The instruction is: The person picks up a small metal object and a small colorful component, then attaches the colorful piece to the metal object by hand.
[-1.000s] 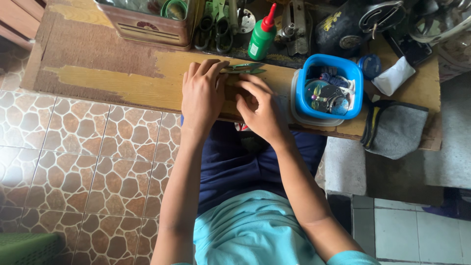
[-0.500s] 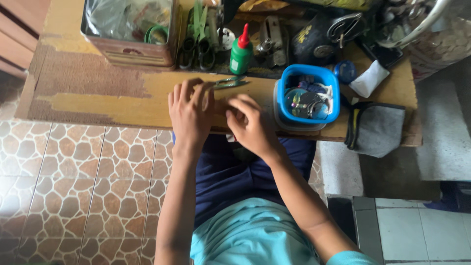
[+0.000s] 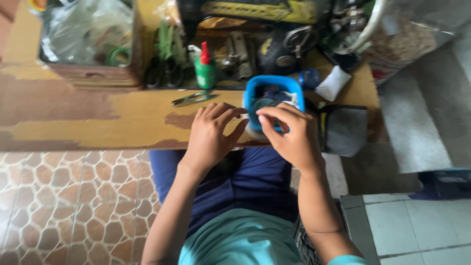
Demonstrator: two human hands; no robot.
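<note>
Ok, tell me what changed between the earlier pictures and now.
Both hands left the green-handled snips, which now lie alone on the worn wooden table. The right hand moved to the blue tub, fingers at its near rim; the left hand rests on the table edge beside it. The green bottle with red cap and grey pouch stayed put.

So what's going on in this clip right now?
A seated person works at a worn wooden table in front of a sewing machine. The right hand reaches over a blue plastic container of small parts, fingers at its near rim. The left hand rests on the table edge beside it. A green bottle with a red cap and small snips lie behind.
</note>
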